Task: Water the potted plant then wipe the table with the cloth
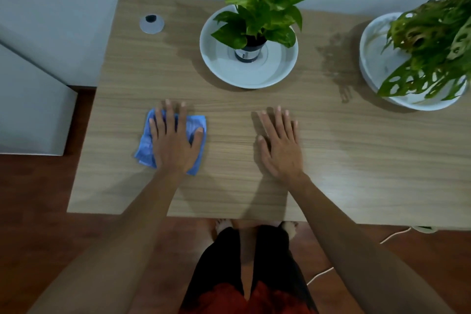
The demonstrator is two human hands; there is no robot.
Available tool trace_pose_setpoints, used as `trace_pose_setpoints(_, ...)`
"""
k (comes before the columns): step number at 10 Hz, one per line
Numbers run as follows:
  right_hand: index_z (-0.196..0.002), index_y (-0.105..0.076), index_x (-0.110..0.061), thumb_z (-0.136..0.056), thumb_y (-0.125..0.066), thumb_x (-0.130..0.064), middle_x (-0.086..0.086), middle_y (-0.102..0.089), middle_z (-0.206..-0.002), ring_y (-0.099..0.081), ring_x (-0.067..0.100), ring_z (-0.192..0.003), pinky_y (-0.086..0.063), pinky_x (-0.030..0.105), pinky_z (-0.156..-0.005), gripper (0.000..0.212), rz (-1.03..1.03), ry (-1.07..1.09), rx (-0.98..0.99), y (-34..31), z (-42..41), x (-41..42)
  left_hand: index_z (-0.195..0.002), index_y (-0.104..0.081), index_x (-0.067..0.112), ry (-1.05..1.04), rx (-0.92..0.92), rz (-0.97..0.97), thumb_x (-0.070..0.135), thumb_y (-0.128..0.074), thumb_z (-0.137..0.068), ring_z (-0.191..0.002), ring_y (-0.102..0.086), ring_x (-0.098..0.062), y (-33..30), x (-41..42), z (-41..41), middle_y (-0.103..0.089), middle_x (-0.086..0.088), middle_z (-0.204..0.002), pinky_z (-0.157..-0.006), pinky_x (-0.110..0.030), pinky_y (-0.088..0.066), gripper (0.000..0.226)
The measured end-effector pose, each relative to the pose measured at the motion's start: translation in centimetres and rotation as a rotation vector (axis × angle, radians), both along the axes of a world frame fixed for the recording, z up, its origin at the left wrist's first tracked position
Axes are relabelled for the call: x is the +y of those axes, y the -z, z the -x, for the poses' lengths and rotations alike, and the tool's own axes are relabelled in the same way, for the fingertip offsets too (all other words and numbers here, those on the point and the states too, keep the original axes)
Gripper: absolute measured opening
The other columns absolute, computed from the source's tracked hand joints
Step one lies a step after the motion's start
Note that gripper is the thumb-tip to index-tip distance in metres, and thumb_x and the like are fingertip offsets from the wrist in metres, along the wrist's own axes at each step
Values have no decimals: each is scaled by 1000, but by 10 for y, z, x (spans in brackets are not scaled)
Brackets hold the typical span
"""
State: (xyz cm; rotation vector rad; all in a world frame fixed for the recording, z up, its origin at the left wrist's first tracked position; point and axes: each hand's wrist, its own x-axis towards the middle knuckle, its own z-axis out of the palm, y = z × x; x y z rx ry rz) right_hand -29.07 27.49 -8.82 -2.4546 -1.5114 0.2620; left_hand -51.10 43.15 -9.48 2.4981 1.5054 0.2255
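A blue cloth [196, 123] lies flat on the wooden table [356, 160] at the left. My left hand [173, 137] presses down on it with fingers spread. My right hand [280, 145] rests flat and empty on the bare table, a little to the right of the cloth. A leafy potted plant [260, 7] in a small dark pot stands in a white saucer [221, 69] at the back centre, beyond both hands.
A second plant [433, 41] in a white bowl [369, 58] stands at the back right. A small round silver object with a black knob [151, 23] sits at the back left. Darker damp patches mark the table near the plants. A white cable [392, 236] runs on the floor.
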Motion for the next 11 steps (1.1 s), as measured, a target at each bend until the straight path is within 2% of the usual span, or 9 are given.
trace_pose_setpoints(1,-158,-8,-30,-104,-30,-36,8,-1,-166,5,27,-152,-3,53,-121,59,53,-6,-29,0,4,3,-160,-21,12,-124,32,10,64,-30,-95,-152,-11,-48,-4,-16,10,-15,-22,-166,-124,-59,-7,83)
trace_pose_setpoints(2,-158,-6,-31,-104,-28,-37,8,-1,-166,5,28,-152,-4,53,-121,59,78,5,-44,0,4,3,-159,-24,10,-244,37,29,68,-38,-91,-151,-7,-51,-6,-37,29,-11,-27,-165,-123,-62,-2,91)
trace_pose_setpoints(3,-158,-4,-32,-104,-26,-38,7,0,-166,5,28,-152,-3,53,-121,59,104,2,-49,0,5,4,-148,-40,0,-248,-36,14,60,-39,-96,-153,-10,-44,-8,-52,49,-17,-27,-164,-123,-61,-6,79)
trace_pose_setpoints(4,-158,-2,-32,-103,-20,-40,7,1,-166,5,28,-152,-2,53,-121,58,125,0,-68,1,5,4,-146,-45,-2,-152,-20,-25,47,-34,-101,-151,-23,-41,-7,-54,60,-30,-23,-161,-123,-59,-14,67)
trace_pose_setpoints(6,-158,-2,-30,-102,-15,-41,8,2,-166,6,28,-152,-1,53,-121,59,146,-8,-69,2,3,4,-158,-29,13,-48,109,2,54,-27,-102,-152,-21,-38,-2,-40,64,-21,-18,-166,-123,-58,-8,70)
trace_pose_setpoints(8,-157,1,-31,-102,-13,-44,7,5,-166,10,26,-151,0,52,-121,59,171,-30,-16,-3,0,2,-156,-30,11,36,151,-9,58,-25,-100,-151,-22,-41,-3,-26,65,-21,-21,-165,-122,-62,-10,74)
trace_pose_setpoints(9,-158,1,-31,-101,-17,-51,4,6,-166,15,25,-150,6,50,-121,62,145,8,56,-10,-6,-6,-154,-33,5,15,92,28,60,-29,-94,-152,-19,-42,-10,-27,61,-22,-24,-164,-122,-63,-7,82)
trace_pose_setpoints(10,-158,-6,-24,-101,-24,-51,5,1,-166,12,25,-151,5,51,-121,66,106,89,43,-11,-21,-31,-152,-35,-2,25,17,12,59,-32,-92,-153,-15,-39,-21,-34,35,-23,-24,-163,-124,-58,-7,86)
trace_pose_setpoints(11,-158,-9,-18,-101,-28,-49,7,-1,-166,10,26,-151,4,52,-121,68,116,172,22,-16,-35,-54,-151,-34,-6,116,-66,30,58,-37,-90,-154,-14,-37,-29,-49,-11,-21,-23,-164,-125,-57,-7,88)
